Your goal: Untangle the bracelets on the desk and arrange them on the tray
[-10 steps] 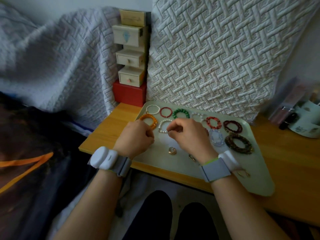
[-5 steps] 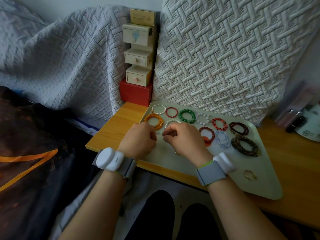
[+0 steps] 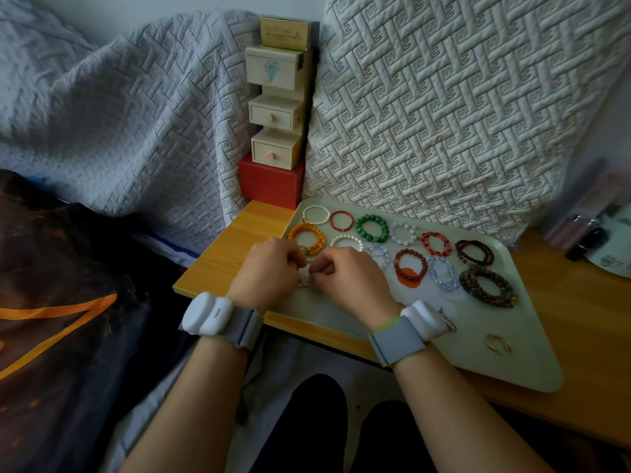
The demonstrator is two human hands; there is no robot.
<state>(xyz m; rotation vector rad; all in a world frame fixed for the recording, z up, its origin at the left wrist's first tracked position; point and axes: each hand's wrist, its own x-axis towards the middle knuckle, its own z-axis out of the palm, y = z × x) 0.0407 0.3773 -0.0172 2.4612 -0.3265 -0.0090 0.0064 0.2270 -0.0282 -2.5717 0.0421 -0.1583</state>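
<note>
Since the earlier frame I am seeing both hands meeting nearer the tray's [image 3: 532,373] 9 o'clock edge. The left hand [image 3: 269,271] and right hand [image 3: 348,278] are pinching a thin chain bracelet [image 3: 305,280], curled fingers gripping it above the tray; its small pale charm is dangling between them.

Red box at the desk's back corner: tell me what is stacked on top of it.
On the red box stands a stack of pale little boxes, two with pink-knobbed drawers. Their contents cannot be seen.
</note>
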